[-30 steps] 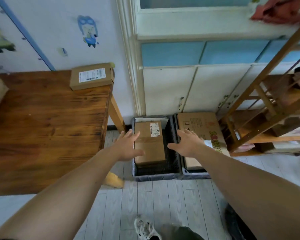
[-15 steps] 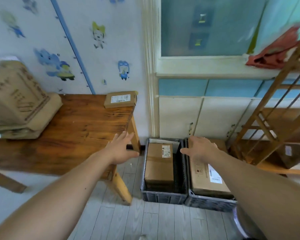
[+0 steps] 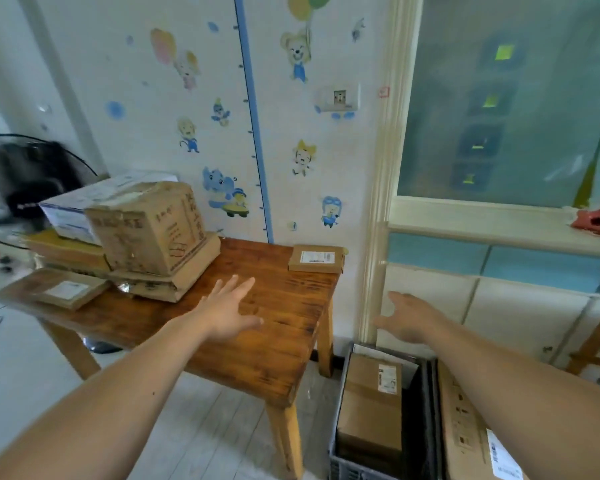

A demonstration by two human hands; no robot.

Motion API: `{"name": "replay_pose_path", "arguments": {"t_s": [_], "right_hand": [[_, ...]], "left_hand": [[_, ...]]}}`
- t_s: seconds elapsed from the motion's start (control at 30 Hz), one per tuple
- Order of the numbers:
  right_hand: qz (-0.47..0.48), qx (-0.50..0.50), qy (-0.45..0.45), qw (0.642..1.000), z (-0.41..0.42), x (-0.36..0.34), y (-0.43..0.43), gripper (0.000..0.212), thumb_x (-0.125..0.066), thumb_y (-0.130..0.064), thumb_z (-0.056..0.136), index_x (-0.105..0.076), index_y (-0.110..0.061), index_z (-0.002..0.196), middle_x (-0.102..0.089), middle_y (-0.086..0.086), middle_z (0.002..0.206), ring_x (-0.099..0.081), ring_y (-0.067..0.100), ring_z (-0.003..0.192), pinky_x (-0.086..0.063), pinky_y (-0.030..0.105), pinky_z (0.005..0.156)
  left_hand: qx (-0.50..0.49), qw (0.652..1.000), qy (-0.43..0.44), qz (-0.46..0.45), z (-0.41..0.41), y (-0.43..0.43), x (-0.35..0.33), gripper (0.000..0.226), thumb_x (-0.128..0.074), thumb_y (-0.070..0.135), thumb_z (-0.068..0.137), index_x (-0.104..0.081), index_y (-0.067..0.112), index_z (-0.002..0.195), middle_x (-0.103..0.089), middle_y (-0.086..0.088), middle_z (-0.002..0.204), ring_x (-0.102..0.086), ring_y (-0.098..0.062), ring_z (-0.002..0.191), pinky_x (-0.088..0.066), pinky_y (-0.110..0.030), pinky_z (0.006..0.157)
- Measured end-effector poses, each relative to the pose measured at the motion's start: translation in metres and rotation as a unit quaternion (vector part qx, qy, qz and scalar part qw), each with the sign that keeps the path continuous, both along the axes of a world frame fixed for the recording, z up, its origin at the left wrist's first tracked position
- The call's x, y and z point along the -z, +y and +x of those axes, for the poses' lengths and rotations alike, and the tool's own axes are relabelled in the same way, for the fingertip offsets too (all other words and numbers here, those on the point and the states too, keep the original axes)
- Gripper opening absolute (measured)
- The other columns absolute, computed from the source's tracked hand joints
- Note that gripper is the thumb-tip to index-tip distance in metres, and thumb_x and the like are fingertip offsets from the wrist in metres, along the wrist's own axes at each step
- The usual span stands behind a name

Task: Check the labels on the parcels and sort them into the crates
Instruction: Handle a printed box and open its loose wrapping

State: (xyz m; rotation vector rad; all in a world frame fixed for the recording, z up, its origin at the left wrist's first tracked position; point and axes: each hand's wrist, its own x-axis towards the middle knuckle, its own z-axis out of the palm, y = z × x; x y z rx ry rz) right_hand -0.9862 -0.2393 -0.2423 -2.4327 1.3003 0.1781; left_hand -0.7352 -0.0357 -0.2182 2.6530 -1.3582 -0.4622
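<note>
left hand [image 3: 229, 315] splayed, empty, over table [image 3: 274, 358]; small parcel [image 3: 316, 259] beyond, at far corner

The right forearm [image 3: 534, 393] covers part of the large parcel [image 3: 465, 427], whose label [image 3: 503, 459] is blurred

Glossy varnished brown wood with dark grain streaks for the table [image 3: 264, 358]. Matt brown cardboard with white paper labels [image 3: 387, 378] for the small parcel [image 3: 316, 258] and the crated parcel [image 3: 369, 414]; the same board, creased and dented, for the large carton [image 3: 149, 230]. Matt dark grey ribbed plastic for the crate [image 3: 347, 467].
</note>
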Motion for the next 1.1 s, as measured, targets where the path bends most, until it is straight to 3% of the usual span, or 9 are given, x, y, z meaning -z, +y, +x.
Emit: {"name": "replay_pose_path", "arguments": {"t_s": [0.13,0.27,0.33,0.43,0.87,1.1], "right_hand": [[-0.011,-0.017,-0.026,0.999,0.071,-0.016,0.024,0.083,-0.053,-0.058,0.093,-0.016,-0.021,0.157,-0.023,0.006,0.162,-0.029,0.028,0.146,-0.028,0.043,0.117],[-0.006,-0.059,-0.06,0.996,0.136,-0.027,0.047,0.074,-0.055,-0.063,0.084,-0.036,-0.028,0.147,-0.043,0.004,0.15,-0.046,0.025,0.131,-0.038,0.043,0.109],[-0.012,-0.065,-0.056,0.996,0.175,-0.029,0.058,0.088,-0.052,-0.071,0.078,-0.03,-0.028,0.151,-0.038,0.005,0.154,-0.043,0.027,0.135,-0.037,0.046,0.11],[-0.018,-0.078,-0.062,0.995,0.233,-0.034,0.079,0.085,-0.052,-0.063,0.089,-0.019,-0.024,0.156,-0.026,0.005,0.161,-0.032,0.028,0.144,-0.032,0.045,0.115],[-0.029,-0.163,-0.06,0.984,0.415,-0.027,0.114,0.086,-0.052,-0.062,0.09,-0.013,-0.026,0.158,-0.012,0.001,0.165,-0.015,0.023,0.151,-0.02,0.048,0.121],[-0.012,-0.212,-0.101,0.972,0.521,-0.03,0.086,0.078,-0.06,-0.051,0.089,-0.024,-0.029,0.154,-0.033,0.002,0.158,-0.039,0.023,0.14,-0.039,0.045,0.112]], "left_hand": [[-0.028,0.999,-0.003,-0.019,0.062,0.039,-0.018,0.091,-0.056,0.06,0.09,0.002,0.038,0.156,0.011,0.003,0.164,0.009,-0.023,0.151,-0.008,-0.049,0.122],[-0.043,0.999,-0.003,-0.025,0.114,0.069,-0.032,0.091,-0.055,0.056,0.092,0.009,0.037,0.155,0.014,0.005,0.164,0.012,-0.025,0.151,-0.005,-0.049,0.122],[-0.057,0.998,-0.006,-0.024,0.148,0.086,-0.038,0.092,-0.054,0.059,0.091,0.008,0.036,0.155,0.014,0.004,0.164,0.013,-0.026,0.151,-0.006,-0.051,0.122],[-0.075,0.997,-0.01,-0.028,0.201,0.112,-0.042,0.095,-0.055,0.063,0.089,0.006,0.035,0.156,0.014,0.001,0.164,0.012,-0.027,0.151,-0.006,-0.051,0.122],[-0.13,0.991,-0.011,-0.023,0.349,0.166,-0.029,0.092,-0.054,0.061,0.09,0.007,0.036,0.156,0.013,0.001,0.164,0.012,-0.028,0.15,-0.004,-0.05,0.12],[-0.16,0.987,-0.005,-0.02,0.425,0.144,-0.028,0.093,-0.054,0.061,0.089,0.005,0.033,0.156,0.011,-0.002,0.164,0.013,-0.03,0.15,-0.005,-0.051,0.121]]}}
